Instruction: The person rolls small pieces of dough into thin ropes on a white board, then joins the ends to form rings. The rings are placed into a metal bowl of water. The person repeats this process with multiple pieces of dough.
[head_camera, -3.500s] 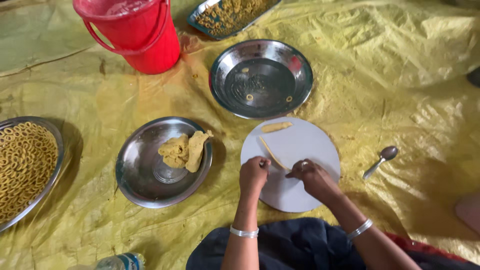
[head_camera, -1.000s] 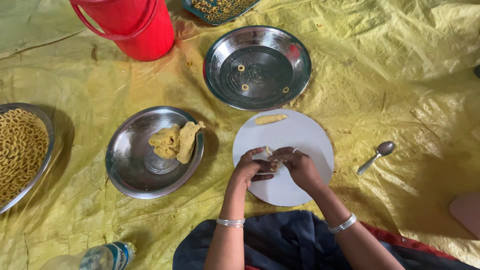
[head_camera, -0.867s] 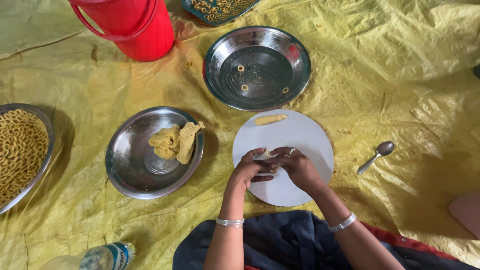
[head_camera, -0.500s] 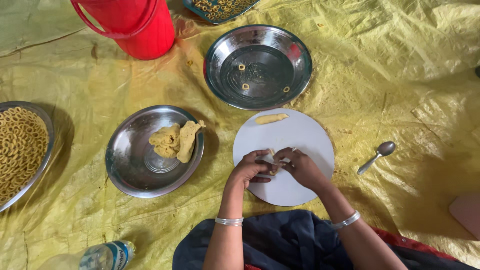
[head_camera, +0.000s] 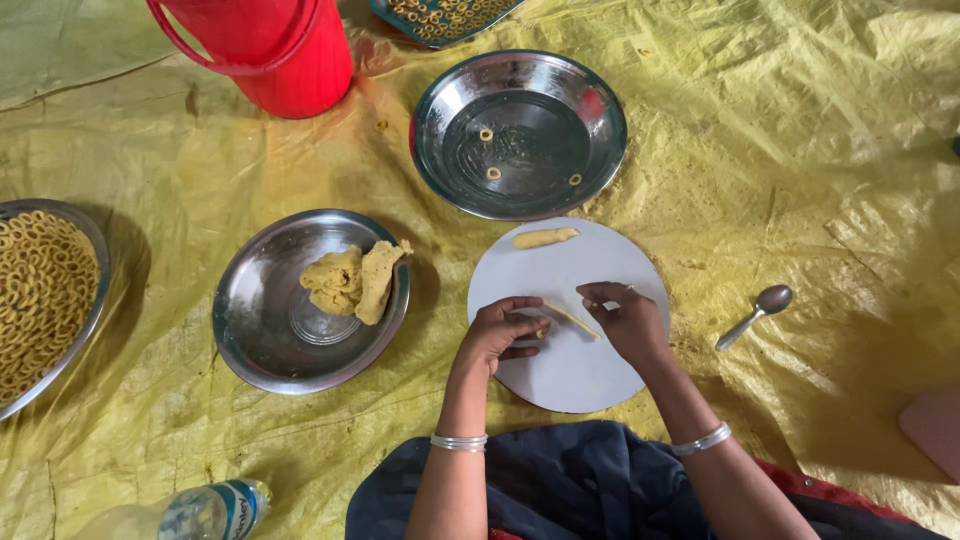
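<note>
Thin yellow dough rope (head_camera: 568, 319) lies on round white board (head_camera: 590, 375), flat surface for shaping. Left hand (head_camera: 502, 333) pinches one end, right hand (head_camera: 626, 318) the other (fingers closed on it). Steel plate of dough lumps (head_camera: 270, 345) within reach.

A single head-worn camera looks almost straight down from above the seated person's lap, fairly near, centred on the white round board (head_camera: 567, 315) (the only view); the yellow sheet (head_camera: 790, 150) fills the frame around it.
</note>
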